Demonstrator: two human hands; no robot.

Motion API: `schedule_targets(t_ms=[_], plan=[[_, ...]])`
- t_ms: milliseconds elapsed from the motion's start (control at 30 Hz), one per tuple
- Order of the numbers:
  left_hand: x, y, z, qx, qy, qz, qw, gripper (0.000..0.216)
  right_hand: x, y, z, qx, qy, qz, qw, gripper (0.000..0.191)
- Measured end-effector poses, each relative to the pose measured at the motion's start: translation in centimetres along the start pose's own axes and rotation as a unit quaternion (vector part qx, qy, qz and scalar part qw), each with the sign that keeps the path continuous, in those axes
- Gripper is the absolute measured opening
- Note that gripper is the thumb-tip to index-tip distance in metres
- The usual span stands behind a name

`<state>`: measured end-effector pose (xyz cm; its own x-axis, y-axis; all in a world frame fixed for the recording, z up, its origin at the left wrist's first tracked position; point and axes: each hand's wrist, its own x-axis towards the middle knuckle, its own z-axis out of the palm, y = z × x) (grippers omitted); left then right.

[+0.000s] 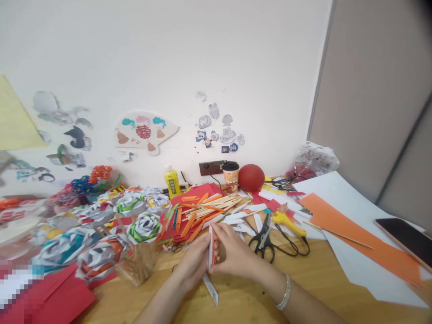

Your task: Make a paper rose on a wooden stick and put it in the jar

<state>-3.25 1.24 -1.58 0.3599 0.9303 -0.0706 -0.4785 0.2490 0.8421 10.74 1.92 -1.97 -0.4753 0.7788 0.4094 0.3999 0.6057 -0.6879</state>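
Observation:
My left hand (195,263) and my right hand (232,252) meet over the wooden table (243,301) near its front. Both pinch a folded paper strip (211,252), white on one side and orange on the other, held upright between the fingertips. A second white folded strip (210,288) lies on the table just below my hands. A silver bracelet (284,292) circles my right wrist. A pile of orange and white folded strips and thin wooden sticks (209,208) lies just beyond my hands.
Several paper flowers (145,226) stand at the left. Black scissors (265,238) and a yellow glue gun (288,221) lie to the right. Orange paper (357,236), white sheets and a phone (407,238) are at far right. A glue bottle (172,181), cup (231,175) and red ball (251,177) stand by the wall.

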Motion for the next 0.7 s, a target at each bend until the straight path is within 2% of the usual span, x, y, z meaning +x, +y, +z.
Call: schedule_targets(t_ms=[200,333,467,567,600,700], plan=[[0.1,-0.2,-0.2,0.021,-0.018,-0.014,1.0,0.026,-0.1,0.2,1.2,-0.005,0.013,0.01,1.0,0.104],[0.8,0.2,-1.6,0.073,0.038,-0.008,0.997,0.031,-0.2,0.6,1.5,-0.026,0.018,-0.009,0.999,0.094],[1.6,1.1,-3.9,0.147,0.128,0.037,0.98,0.037,0.8,1.9,-0.2,-0.142,0.086,0.008,0.986,0.063],[2.0,1.6,-4.9,0.166,0.149,0.04,0.974,0.04,1.8,3.7,-1.8,-0.287,0.141,0.063,0.946,0.043],[2.1,1.5,-5.0,0.17,0.154,0.041,0.972,0.041,2.1,4.3,-2.2,-0.332,0.131,0.078,0.931,0.039],[2.4,1.3,-5.1,0.196,0.18,0.054,0.962,0.044,2.4,5.5,-2.5,-0.375,0.089,0.086,0.919,0.024]])
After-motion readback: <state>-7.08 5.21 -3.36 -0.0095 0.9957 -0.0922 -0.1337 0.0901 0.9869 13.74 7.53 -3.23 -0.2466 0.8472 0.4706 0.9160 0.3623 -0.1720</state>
